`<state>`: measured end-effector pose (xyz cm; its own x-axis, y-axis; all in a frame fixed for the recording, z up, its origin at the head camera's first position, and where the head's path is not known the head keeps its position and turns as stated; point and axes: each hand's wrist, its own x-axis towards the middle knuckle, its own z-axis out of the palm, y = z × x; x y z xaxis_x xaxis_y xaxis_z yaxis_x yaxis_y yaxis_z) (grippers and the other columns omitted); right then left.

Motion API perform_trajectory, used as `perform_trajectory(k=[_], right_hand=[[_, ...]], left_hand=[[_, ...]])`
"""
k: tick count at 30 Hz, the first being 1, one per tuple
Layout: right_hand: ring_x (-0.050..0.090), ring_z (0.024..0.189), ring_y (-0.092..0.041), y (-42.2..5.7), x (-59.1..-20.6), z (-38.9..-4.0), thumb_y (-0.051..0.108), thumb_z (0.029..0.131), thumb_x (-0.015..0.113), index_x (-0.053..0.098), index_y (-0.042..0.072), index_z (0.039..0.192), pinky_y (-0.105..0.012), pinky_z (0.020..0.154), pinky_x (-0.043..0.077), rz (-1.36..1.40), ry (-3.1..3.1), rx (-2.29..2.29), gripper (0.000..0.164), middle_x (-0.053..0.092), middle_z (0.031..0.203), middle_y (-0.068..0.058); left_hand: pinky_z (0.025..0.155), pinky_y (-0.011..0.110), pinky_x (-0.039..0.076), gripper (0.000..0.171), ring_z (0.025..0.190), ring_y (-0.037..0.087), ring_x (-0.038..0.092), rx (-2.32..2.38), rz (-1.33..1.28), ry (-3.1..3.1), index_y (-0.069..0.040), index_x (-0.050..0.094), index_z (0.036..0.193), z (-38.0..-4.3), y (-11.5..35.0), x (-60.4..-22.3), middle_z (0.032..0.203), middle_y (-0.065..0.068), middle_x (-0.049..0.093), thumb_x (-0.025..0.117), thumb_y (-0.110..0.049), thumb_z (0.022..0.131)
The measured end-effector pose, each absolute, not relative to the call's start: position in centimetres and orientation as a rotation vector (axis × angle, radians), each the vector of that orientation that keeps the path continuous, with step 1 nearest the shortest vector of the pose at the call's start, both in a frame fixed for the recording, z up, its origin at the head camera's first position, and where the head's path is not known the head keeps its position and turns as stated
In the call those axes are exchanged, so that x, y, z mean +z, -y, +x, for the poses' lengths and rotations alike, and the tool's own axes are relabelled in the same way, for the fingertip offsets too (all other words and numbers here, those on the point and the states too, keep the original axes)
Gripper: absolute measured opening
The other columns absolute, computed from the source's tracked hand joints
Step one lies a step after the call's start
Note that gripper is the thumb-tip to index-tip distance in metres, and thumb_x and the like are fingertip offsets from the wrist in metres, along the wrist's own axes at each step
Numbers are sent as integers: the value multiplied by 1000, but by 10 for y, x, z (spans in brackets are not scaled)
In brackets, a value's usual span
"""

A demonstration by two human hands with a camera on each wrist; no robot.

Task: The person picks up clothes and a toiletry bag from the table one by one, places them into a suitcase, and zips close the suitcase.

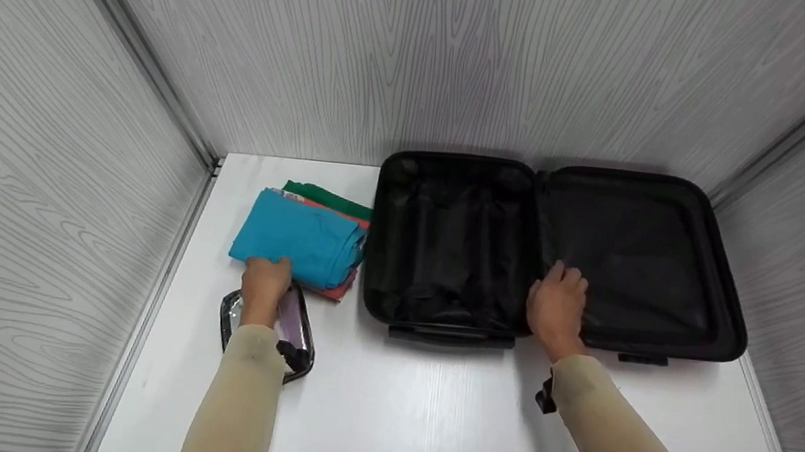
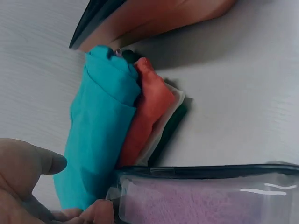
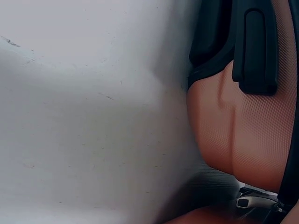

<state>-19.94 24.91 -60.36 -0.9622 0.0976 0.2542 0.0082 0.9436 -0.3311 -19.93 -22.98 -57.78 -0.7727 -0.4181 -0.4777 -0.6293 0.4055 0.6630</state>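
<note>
A folded blue cloth (image 1: 302, 235) lies on top of a stack of folded cloths at the left. Its near edge is where my left hand (image 1: 265, 287) is, thumb (image 2: 51, 161) and fingers spread apart beside the cloth. Under that wrist sits a clear pouch (image 1: 300, 330) with black trim and something purple and fluffy inside. An open suitcase (image 1: 451, 334) lies flat, black inside, its outer shell (image 3: 252, 121) orange. My right hand (image 1: 558, 307) is over the near part of the suitcase between its two halves, fingers loosely bent, with nothing visible in them.
Orange-red and green cloths (image 1: 328, 197) show beneath the blue one, close to the suitcase's left side. Wood-patterned panels (image 1: 462, 62) enclose the white table (image 1: 399, 418) at the back and sides. A handle (image 3: 257, 51) sticks out from the suitcase's near side.
</note>
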Motion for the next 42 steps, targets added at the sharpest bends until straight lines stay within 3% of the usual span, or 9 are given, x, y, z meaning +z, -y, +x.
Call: perform_trajectory(k=[8,14,18,21,25,29,36,42], right_hand=[[52,108,-56,-247,-604,-201,10,105,60,43,-23,144,-63,89,50,-68,2825,497,54,50,127,-44],[52,109,-55,-247,-603,-201,12,106,59,42,-23,146,-62,90,50,-75,2849,499,56,49,128,-44],[51,111,-55,-248,-603,-201,12,106,58,41,-22,146,-63,92,50,-88,2860,504,56,48,129,-44],[51,111,-55,-249,-603,-201,12,106,57,41,-22,146,-63,93,49,-97,2863,508,55,48,129,-43],[51,111,-55,-251,-605,-201,12,106,57,41,-22,146,-63,92,50,-94,2857,507,55,48,129,-43],[51,110,-56,-253,-607,-201,12,106,58,41,-22,146,-63,91,50,-90,2841,499,55,49,128,-44],[51,111,-55,-252,-607,-200,12,107,57,41,-22,147,-63,92,50,-89,2856,495,55,49,129,-43],[53,104,-53,-251,-606,-200,10,105,58,44,-22,143,-62,88,51,-92,2827,501,52,51,123,-42]], left_hand=[[115,55,44,93,144,46,44,1424,-1083,-2305,14,-13,160,-207,233,-580,157,39,37,43,-39,108],[96,45,50,84,122,37,54,1631,-1204,-2276,11,-2,161,-208,230,-580,144,30,49,48,-27,105],[117,46,42,83,144,39,44,1847,-1254,-2206,9,0,162,-210,228,-579,157,31,38,52,-23,105],[127,44,31,77,156,35,33,2045,-1229,-2169,6,12,165,-214,225,-577,166,26,32,55,-22,107],[129,41,25,76,159,29,27,2151,-1128,-2162,-6,16,169,-220,216,-575,172,16,28,57,-26,108],[132,41,17,90,163,27,16,2125,-1060,-2190,-17,-3,171,-226,204,-576,177,11,15,59,-27,107],[131,41,19,90,163,30,16,2059,-1066,-2320,-19,-5,171,-230,199,-582,177,13,15,57,-10,106],[131,41,19,88,163,28,16,2015,-1073,-2330,-19,-3,171,-226,207,-576,177,10,16,54,-7,105]])
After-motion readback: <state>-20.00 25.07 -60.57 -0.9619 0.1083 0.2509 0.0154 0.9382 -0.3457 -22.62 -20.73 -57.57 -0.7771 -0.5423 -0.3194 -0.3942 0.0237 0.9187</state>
